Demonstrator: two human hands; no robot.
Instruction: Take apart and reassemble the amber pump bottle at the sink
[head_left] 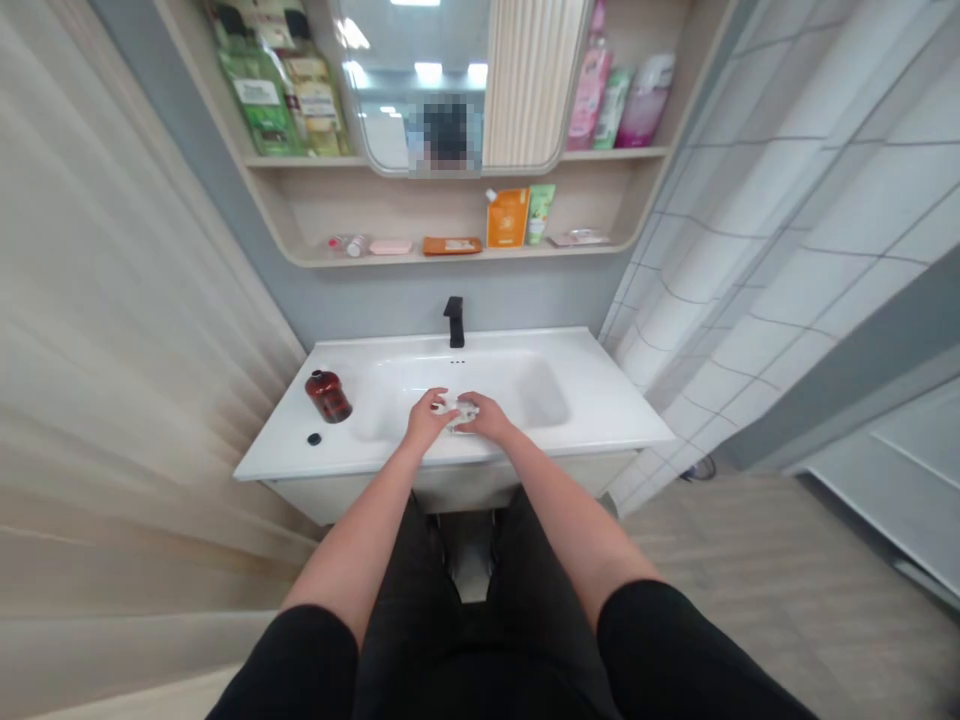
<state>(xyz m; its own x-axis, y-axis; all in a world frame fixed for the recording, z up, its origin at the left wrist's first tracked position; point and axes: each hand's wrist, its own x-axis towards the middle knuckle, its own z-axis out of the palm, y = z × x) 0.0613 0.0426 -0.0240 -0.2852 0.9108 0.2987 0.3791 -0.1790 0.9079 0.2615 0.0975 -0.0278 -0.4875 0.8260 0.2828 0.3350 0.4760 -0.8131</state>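
Observation:
Over the front part of the white sink basin, my two hands hold a small clear object between them, too small to identify. My left hand (427,419) has its fingers curled at the object's left side. On the right side, my right hand (485,416) grips the clear object (465,411) with bent fingers. A brown bottle (328,397) without a cap stands on the counter to the left of the basin. In front of it lies a small black cap (314,439). The black faucet (454,322) rises behind the basin, beyond my hands.
The white counter (600,425) surrounds the basin. Above it, a wall shelf (525,253) holds an orange pouch (508,218), a green tube (539,214) and small packages. Bottles stand higher up beside a mirror (420,90). Curtains hang at both sides.

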